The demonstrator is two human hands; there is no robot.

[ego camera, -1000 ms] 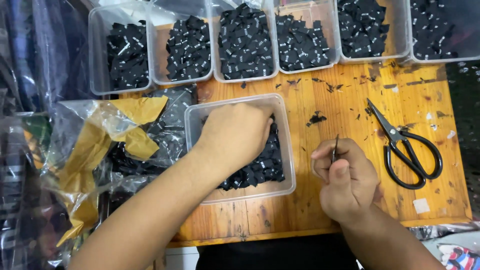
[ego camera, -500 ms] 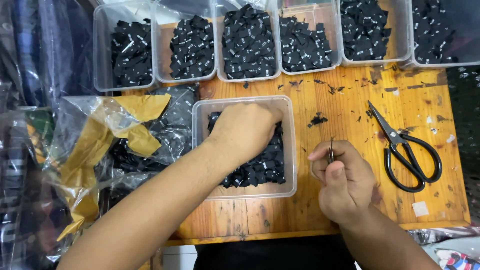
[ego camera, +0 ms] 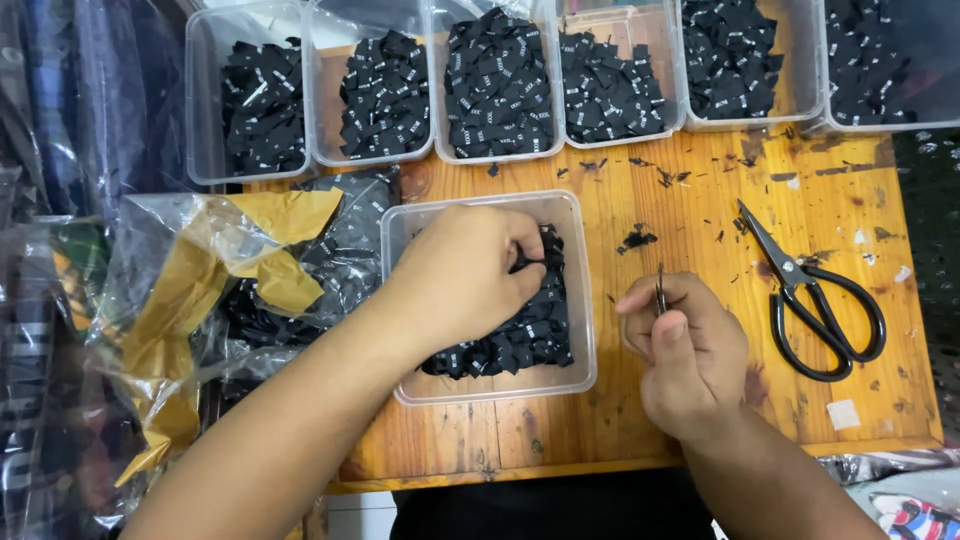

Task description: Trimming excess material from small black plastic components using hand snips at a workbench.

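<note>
Left hand [ego camera: 460, 280] reaches into clear tub [ego camera: 575, 290] mid-desk, grip pinching black fabric labels [ego camera: 535, 335]. Right hand [ego camera: 690, 350] beside the tub, grip closed on a thin metal tool [ego camera: 660, 290]. Black scissors [ego camera: 820, 300] lie right.

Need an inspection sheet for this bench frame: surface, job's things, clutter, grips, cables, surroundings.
Surface: wooden board, worn, flecked with dark scraps and stains.
Job's things: clear tub of small black fabric tags at centre; thin metal tool.
Clutter: six tag tubs in a row at the far edge; black scissors lying at right; plastic bag with yellow tape at left, more tags inside.
Grips: left hand in the centre tub, fingers on the tags; right hand pinching the metal tool, held upright.
Cables: nothing seen.
Surroundings: plastic-wrapped dark fabric at left; dark surface at right.
</note>
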